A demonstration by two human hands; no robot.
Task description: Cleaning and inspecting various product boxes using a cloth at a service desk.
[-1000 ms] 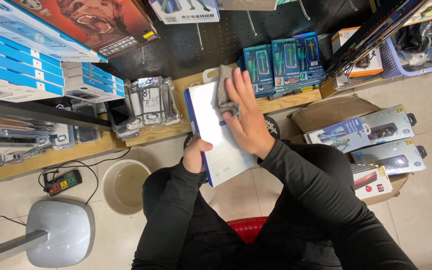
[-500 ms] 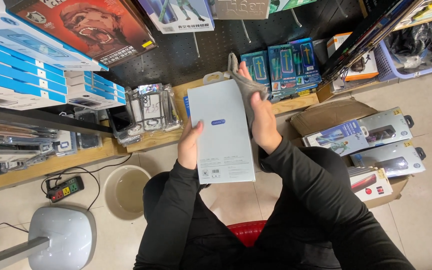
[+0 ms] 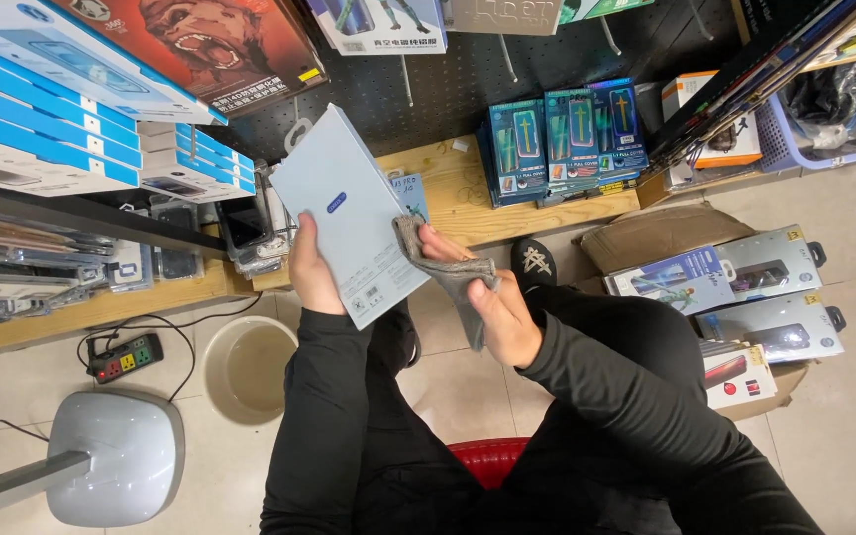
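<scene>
Box now leftward, cloth off

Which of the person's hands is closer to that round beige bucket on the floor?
The left. The left hand, holding the pale flat box, is just above and right of the bucket. The right hand, gripping the grey cloth, is farther right.

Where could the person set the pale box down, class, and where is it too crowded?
Free: bare shelf wood between the pale box and the teal packs; floor tiles beside the round bin. Crowded: the left shelf's stacked blue boxes and the carton.
</scene>
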